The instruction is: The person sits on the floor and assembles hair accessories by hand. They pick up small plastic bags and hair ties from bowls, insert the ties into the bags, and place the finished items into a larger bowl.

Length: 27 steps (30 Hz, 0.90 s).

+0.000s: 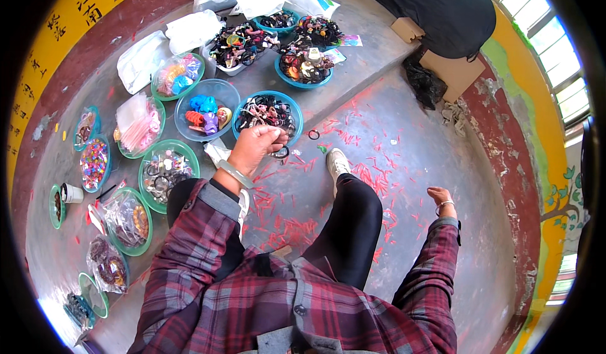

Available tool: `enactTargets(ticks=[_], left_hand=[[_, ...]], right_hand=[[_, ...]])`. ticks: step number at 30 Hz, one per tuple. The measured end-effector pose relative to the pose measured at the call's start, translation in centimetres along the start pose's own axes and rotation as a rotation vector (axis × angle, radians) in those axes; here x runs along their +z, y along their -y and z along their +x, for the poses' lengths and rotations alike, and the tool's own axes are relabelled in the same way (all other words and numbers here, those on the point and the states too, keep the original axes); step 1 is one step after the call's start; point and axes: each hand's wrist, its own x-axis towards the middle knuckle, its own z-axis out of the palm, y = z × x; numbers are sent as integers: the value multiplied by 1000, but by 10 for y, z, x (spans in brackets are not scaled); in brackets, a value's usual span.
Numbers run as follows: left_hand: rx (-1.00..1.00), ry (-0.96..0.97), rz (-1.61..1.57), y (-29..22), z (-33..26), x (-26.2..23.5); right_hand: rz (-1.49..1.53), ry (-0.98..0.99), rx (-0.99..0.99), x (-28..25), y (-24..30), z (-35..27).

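Note:
My left hand [257, 147], a pale bangle on its wrist, is raised at the near edge of a blue basin [297, 109] of dark hair ties [265, 113]. Its thumb and fingers are pinched together; what they hold, if anything, is too small to make out. Just below the fingertips a dark ring-shaped hair tie [281, 153] shows, and I cannot tell if it touches the hand. Another black hair tie [314, 134] lies on the floor to the right. Out to the right, away from the basins, my right hand [440, 195] has its fingers curled together, contents not visible.
Several basins crowd the left, including a green basin [146, 176] of wrapped accessories and a clear blue bowl [183, 119] with colourful scrunchies. A raised concrete step [353, 70] runs behind. Red scraps [372, 180] litter the grey floor. Cardboard [451, 73] leans at the right wall.

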Motion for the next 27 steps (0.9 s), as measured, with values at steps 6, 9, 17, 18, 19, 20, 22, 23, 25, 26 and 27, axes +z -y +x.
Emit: enactTargets(ticks=[6,9,17,18,19,20,22,23,25,26,27], left_hand=[[11,-20,-29,-3,-4,-1],[10,-1,-33,-1,-3,-2],[5,-2,-45,-4,-5,-7],[15,-12,-43,-6,-6,-8],[12,-16,-41,-5,-7,-9],[4,49,-65,-4,1,5],[12,26,-67,-5,-1,-4],[5,20,-73,-4,-4,-5],[7,2,-61,-4,-9,-9],[6,0,-56,-5,-10,-9],[10,7,-53,-7,-8,-8]], right_hand=[[691,90,322,-13,60,-20],[1116,198,182,-17,68,-24],[1279,375,-183,-5,175,-39],[1218,382,-150,1,174,-29],[1159,383,-105,11,162,-19],[613,-2,380,23,74,34],[-478,-213,276,41,81,40],[-182,-171,288,44,93,36],[406,-69,319,47,122,16],[702,-26,334,44,135,4],[849,83,259,39,142,-3]])
